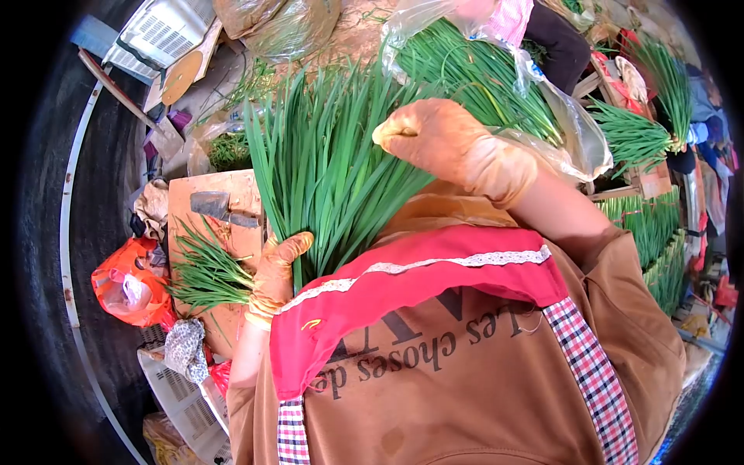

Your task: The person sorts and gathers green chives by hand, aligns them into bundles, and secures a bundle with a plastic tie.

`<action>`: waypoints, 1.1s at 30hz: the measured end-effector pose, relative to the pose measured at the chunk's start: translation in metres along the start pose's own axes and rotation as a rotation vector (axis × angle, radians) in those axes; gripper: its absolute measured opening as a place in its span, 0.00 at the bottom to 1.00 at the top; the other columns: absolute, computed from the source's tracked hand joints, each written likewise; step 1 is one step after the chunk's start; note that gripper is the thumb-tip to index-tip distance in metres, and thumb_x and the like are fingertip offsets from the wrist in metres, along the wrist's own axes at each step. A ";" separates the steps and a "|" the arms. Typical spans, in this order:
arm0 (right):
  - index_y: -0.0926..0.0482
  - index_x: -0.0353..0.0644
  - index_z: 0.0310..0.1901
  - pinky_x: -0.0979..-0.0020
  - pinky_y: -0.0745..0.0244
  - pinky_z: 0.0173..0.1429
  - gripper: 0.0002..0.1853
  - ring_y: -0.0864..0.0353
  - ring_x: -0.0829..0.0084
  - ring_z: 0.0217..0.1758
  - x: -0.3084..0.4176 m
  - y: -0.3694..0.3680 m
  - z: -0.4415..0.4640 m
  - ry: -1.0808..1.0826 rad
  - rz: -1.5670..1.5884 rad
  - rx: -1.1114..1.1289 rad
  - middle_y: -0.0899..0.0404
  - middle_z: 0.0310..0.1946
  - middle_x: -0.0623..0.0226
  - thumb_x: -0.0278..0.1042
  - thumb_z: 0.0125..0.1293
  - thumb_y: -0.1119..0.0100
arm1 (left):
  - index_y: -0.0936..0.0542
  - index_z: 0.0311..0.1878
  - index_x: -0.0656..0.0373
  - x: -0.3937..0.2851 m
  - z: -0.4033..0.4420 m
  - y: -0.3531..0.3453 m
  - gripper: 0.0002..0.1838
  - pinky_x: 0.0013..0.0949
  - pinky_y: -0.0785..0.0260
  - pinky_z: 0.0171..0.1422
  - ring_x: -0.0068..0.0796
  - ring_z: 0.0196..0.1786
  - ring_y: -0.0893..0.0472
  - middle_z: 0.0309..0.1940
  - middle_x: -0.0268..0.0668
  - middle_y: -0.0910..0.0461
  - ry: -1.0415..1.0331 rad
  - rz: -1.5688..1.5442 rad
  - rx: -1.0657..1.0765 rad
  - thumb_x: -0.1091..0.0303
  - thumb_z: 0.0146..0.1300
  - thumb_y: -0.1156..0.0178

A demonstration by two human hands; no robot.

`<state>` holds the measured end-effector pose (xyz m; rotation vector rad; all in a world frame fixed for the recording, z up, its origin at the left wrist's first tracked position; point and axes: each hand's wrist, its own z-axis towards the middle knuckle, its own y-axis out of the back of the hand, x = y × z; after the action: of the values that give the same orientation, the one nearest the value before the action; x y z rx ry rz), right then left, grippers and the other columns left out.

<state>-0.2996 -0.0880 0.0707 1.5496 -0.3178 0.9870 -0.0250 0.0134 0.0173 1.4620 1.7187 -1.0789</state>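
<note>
A large bunch of long green leaves [325, 155] fans out in front of my chest. My left hand [279, 271], in an orange glove, is wrapped round its lower left side. My right hand [442, 143], also gloved in orange, is closed at the bunch's upper right, its fingertips pinched together; whether they hold anything is too small to tell. A smaller bunch of greens [209, 267] lies on a wooden board [225, 186] beside my left hand, below a dark flat blade [209, 204].
Plastic-lined greens [473, 74] lie beyond my right hand. An orange bag [132, 283] and white crates [167, 35] are at the left. Another person's dark-clothed leg [558, 46] shows at the top right. More bundled greens [651, 225] stand at the right.
</note>
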 end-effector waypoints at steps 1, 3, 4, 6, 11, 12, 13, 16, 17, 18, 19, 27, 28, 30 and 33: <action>0.18 0.43 0.36 0.61 0.25 0.42 0.10 0.20 0.54 0.38 0.004 -0.002 -0.002 -0.031 -0.011 -0.002 0.19 0.31 0.56 0.37 0.58 0.45 | 0.22 0.49 0.63 0.000 -0.001 -0.001 0.16 0.30 0.32 0.55 0.25 0.44 0.23 0.42 0.32 0.20 0.005 -0.009 0.005 0.72 0.56 0.40; 0.20 0.44 0.40 0.60 0.26 0.42 0.11 0.20 0.54 0.38 0.012 -0.007 -0.005 0.065 0.004 -0.208 0.19 0.31 0.56 0.37 0.58 0.46 | 0.22 0.49 0.63 -0.002 0.000 -0.001 0.16 0.30 0.33 0.55 0.25 0.44 0.23 0.42 0.32 0.20 0.017 -0.014 0.011 0.72 0.56 0.40; 0.20 0.45 0.42 0.60 0.26 0.42 0.12 0.20 0.53 0.38 0.016 -0.008 -0.004 0.113 0.010 -0.310 0.19 0.31 0.56 0.37 0.59 0.47 | 0.22 0.49 0.62 -0.003 -0.001 -0.001 0.16 0.30 0.33 0.56 0.25 0.44 0.23 0.43 0.32 0.20 0.025 -0.013 0.012 0.72 0.56 0.40; 0.24 0.41 0.47 0.62 0.26 0.38 0.14 0.22 0.61 0.29 0.023 -0.005 0.000 0.044 0.070 -0.267 0.19 0.30 0.57 0.37 0.62 0.50 | 0.22 0.50 0.62 -0.003 -0.001 -0.001 0.17 0.30 0.33 0.56 0.25 0.45 0.24 0.43 0.32 0.20 0.036 -0.001 0.007 0.72 0.56 0.40; 0.28 0.37 0.58 0.74 0.32 0.25 0.22 0.30 0.77 0.17 0.025 0.011 0.013 -0.452 0.336 0.180 0.19 0.27 0.63 0.40 0.68 0.54 | 0.23 0.51 0.61 -0.002 0.000 0.001 0.18 0.30 0.34 0.56 0.24 0.44 0.24 0.43 0.31 0.21 -0.004 0.133 -0.002 0.70 0.55 0.39; 0.28 0.38 0.58 0.75 0.33 0.24 0.21 0.31 0.78 0.16 0.025 0.011 0.012 -0.489 0.384 0.212 0.19 0.26 0.64 0.40 0.68 0.54 | 0.23 0.50 0.61 -0.002 0.000 0.000 0.18 0.30 0.34 0.55 0.24 0.44 0.24 0.42 0.31 0.21 0.003 0.099 -0.005 0.70 0.55 0.39; 0.28 0.39 0.59 0.78 0.35 0.23 0.21 0.33 0.80 0.16 0.015 0.004 0.009 -0.435 0.532 0.145 0.21 0.23 0.67 0.39 0.68 0.55 | 0.23 0.50 0.61 -0.003 -0.001 -0.002 0.18 0.30 0.34 0.55 0.24 0.44 0.25 0.42 0.31 0.21 0.013 0.063 -0.007 0.69 0.55 0.39; 0.28 0.40 0.59 0.79 0.36 0.23 0.21 0.33 0.82 0.17 0.008 0.000 -0.002 -0.223 0.694 -0.067 0.24 0.22 0.70 0.39 0.68 0.55 | 0.23 0.50 0.61 -0.009 -0.004 -0.006 0.18 0.30 0.34 0.55 0.24 0.44 0.25 0.42 0.31 0.21 0.022 0.048 -0.006 0.69 0.54 0.39; 0.27 0.35 0.54 0.78 0.32 0.25 0.18 0.29 0.80 0.19 0.005 0.003 -0.004 -0.179 0.697 -0.104 0.22 0.24 0.65 0.38 0.67 0.52 | 0.23 0.50 0.61 -0.005 -0.001 0.000 0.18 0.30 0.34 0.55 0.24 0.44 0.24 0.42 0.31 0.21 0.027 0.056 -0.001 0.69 0.54 0.39; 0.27 0.35 0.52 0.78 0.32 0.25 0.18 0.29 0.80 0.19 0.002 -0.001 -0.005 -0.197 0.708 -0.171 0.22 0.25 0.65 0.39 0.66 0.50 | 0.23 0.50 0.61 -0.004 0.001 0.003 0.18 0.30 0.34 0.55 0.24 0.44 0.24 0.42 0.31 0.21 0.033 0.063 0.005 0.69 0.54 0.39; 0.26 0.34 0.50 0.78 0.32 0.24 0.18 0.28 0.80 0.20 -0.003 -0.008 -0.007 -0.214 0.718 -0.239 0.22 0.25 0.65 0.40 0.66 0.48 | 0.23 0.50 0.61 -0.003 0.000 0.002 0.18 0.30 0.34 0.55 0.25 0.44 0.24 0.42 0.31 0.21 0.029 0.041 0.004 0.69 0.54 0.39; 0.21 0.36 0.39 0.78 0.35 0.23 0.17 0.30 0.81 0.19 0.013 -0.003 -0.004 -0.437 0.512 0.078 0.25 0.22 0.68 0.45 0.61 0.39 | 0.23 0.51 0.61 -0.008 -0.006 -0.008 0.18 0.33 0.31 0.55 0.28 0.44 0.23 0.43 0.33 0.21 0.019 -0.022 -0.015 0.70 0.55 0.40; 0.21 0.36 0.39 0.78 0.35 0.23 0.17 0.30 0.82 0.19 0.012 -0.004 -0.004 -0.425 0.537 0.096 0.25 0.22 0.68 0.44 0.61 0.39 | 0.23 0.51 0.61 -0.008 -0.007 -0.006 0.18 0.34 0.30 0.55 0.29 0.44 0.22 0.43 0.34 0.20 0.047 -0.093 -0.031 0.70 0.55 0.40; 0.21 0.36 0.38 0.77 0.32 0.25 0.15 0.28 0.80 0.21 0.010 -0.002 -0.006 -0.394 0.532 0.120 0.23 0.23 0.66 0.42 0.61 0.41 | 0.23 0.52 0.61 -0.005 -0.010 -0.003 0.18 0.36 0.28 0.53 0.32 0.44 0.21 0.43 0.36 0.20 0.107 -0.236 -0.061 0.70 0.56 0.40; 0.21 0.39 0.37 0.70 0.26 0.33 0.12 0.23 0.71 0.27 0.002 0.005 -0.015 -0.325 0.418 0.134 0.20 0.28 0.63 0.40 0.62 0.44 | 0.24 0.52 0.62 -0.012 -0.014 -0.010 0.19 0.39 0.25 0.51 0.36 0.45 0.19 0.44 0.40 0.19 0.108 -0.360 -0.005 0.68 0.56 0.41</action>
<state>-0.3076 -0.0751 0.0742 1.8100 -0.8442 1.0884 -0.0315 0.0197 0.0361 1.2548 2.1161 -1.1923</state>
